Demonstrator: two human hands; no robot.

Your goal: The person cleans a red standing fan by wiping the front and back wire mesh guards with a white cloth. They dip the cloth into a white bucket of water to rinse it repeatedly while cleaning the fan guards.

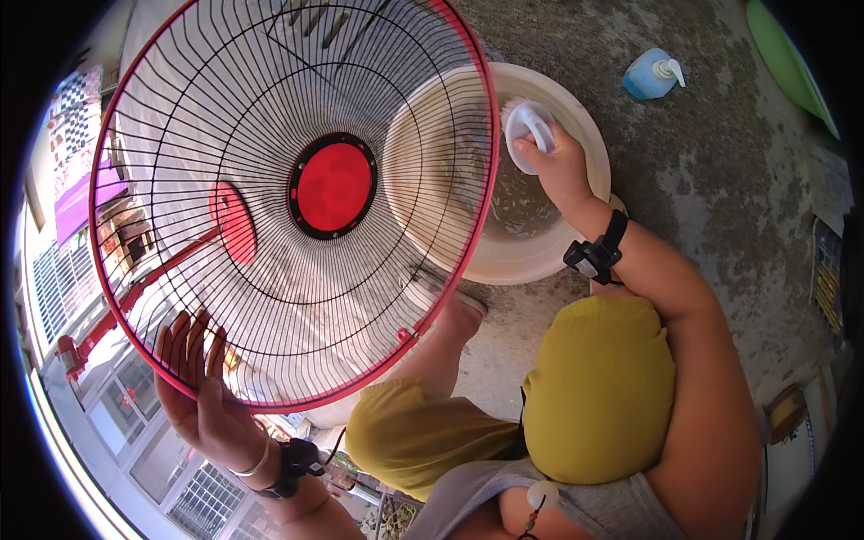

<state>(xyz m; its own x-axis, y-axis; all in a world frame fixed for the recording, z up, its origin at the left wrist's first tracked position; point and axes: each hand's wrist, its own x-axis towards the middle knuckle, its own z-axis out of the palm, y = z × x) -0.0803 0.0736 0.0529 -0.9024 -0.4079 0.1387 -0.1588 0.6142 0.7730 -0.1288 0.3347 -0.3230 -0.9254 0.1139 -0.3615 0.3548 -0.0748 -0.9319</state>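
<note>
My left hand (209, 398) grips the lower left rim of a round fan grille (335, 185), a black wire guard with a red rim and red centre disc. The grille stands tilted over the left part of a round plastic basin (597, 135) holding cloudy water. Above the water, inside the basin's far right side, my right hand (557, 158) holds a white scrubbing brush (530, 125) by its handle, with bristles at its upper left edge. The brush does not touch the grille. Through the wires a red fan stand (108, 331) shows at the left.
On the wet concrete floor (709, 189), right of the basin, stands a pump bottle with blue liquid (649, 74). A green plastic object (790, 61) lies at the upper right edge. My foot (466, 310) is close to the basin's near side. Hung cloths (74, 135) show at far left.
</note>
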